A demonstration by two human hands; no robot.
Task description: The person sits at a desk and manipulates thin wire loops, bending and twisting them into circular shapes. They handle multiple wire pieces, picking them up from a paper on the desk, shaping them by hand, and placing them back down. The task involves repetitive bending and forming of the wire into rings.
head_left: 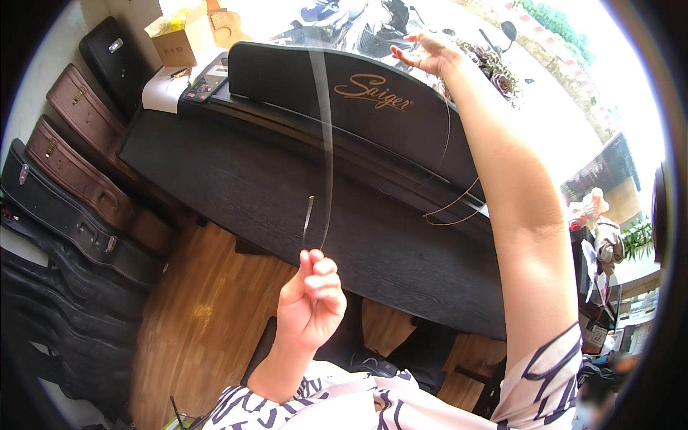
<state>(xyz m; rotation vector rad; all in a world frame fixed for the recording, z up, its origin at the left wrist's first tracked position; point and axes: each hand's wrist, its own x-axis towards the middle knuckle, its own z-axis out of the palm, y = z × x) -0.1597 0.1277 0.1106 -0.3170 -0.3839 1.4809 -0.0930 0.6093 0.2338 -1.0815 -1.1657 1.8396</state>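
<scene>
With the left hand [309, 297] pinching the near end of a clear strip [326, 143] and the raised right hand [428, 54] gripping thin wire strings [448, 143] above the dark piano [287, 186], the work appears to be at the uncoiling stage, calling next for steady tension.

The digital piano [301, 186] stood across the middle of the view. At eleven o'clock a cardboard box [175, 39] sat on its top corner. At nine o'clock instrument cases [72, 186] leaned side by side, left of the piano. The left hand [309, 297] was at six o'clock, before the piano. The right hand [428, 54] was at one o'clock, above it. A thin string [326, 143] ran between both hands.
</scene>
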